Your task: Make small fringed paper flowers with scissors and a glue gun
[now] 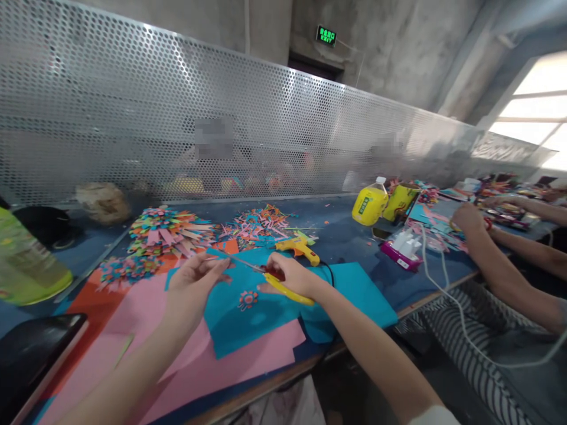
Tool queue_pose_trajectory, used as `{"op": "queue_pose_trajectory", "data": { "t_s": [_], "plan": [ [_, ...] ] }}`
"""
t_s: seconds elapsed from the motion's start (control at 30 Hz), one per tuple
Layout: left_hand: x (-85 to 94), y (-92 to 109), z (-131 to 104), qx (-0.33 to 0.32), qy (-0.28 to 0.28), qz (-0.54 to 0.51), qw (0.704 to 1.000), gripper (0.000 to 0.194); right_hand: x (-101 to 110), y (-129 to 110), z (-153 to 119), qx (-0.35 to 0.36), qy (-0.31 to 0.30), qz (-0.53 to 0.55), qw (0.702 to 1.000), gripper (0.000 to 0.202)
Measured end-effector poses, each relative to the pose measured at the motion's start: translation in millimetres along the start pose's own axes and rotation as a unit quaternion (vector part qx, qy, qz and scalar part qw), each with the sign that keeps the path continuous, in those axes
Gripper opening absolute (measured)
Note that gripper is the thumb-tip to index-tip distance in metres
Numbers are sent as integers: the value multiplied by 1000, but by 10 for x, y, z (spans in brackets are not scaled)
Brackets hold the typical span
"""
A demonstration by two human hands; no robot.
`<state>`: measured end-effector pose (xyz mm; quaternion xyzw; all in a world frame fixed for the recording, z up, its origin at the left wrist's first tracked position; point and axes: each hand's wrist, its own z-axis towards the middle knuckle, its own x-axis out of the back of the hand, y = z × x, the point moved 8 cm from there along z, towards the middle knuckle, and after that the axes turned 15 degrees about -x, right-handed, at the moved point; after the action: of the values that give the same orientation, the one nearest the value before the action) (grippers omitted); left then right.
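Note:
My right hand (290, 275) is closed on the yellow-handled scissors (287, 290), whose blades point left toward my other hand. My left hand (195, 280) pinches a small blue paper piece (214, 252) near the blade tips. Whether the blades touch it is too small to tell. Beneath both hands lies a blue paper sheet (234, 327), bearing a small pink and orange curled paper flower (248, 300). Pink paper (261, 354) is spread under the blue sheet. A yellow glue gun (299, 248) rests just behind my right hand.
Colourful paper strips (261, 223) and fringed paper bundles (163, 230) lie behind. A green bottle (31, 265) and dark device (35, 354) are at left. Right are a yellow bottle (371, 203), purple box (401, 254), white cable (463, 319) and another person's hands (469, 221).

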<state>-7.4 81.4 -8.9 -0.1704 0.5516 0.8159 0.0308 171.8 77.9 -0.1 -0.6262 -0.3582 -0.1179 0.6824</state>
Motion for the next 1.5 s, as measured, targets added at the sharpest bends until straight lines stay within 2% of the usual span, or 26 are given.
{"op": "queue_pose_trajectory", "data": {
  "t_s": [0.53,0.9,1.5],
  "plan": [
    [-7,-31,-9,28,15,-14,999,31,39,-10,-28,-26,-8,-17,999,37],
    [-21,13,7,1,-33,42,999,28,35,-10,-40,-31,-25,-25,999,37],
    [-22,-32,18,15,-35,44,998,30,66,13,-35,-50,-6,-40,998,39]
  ]
}}
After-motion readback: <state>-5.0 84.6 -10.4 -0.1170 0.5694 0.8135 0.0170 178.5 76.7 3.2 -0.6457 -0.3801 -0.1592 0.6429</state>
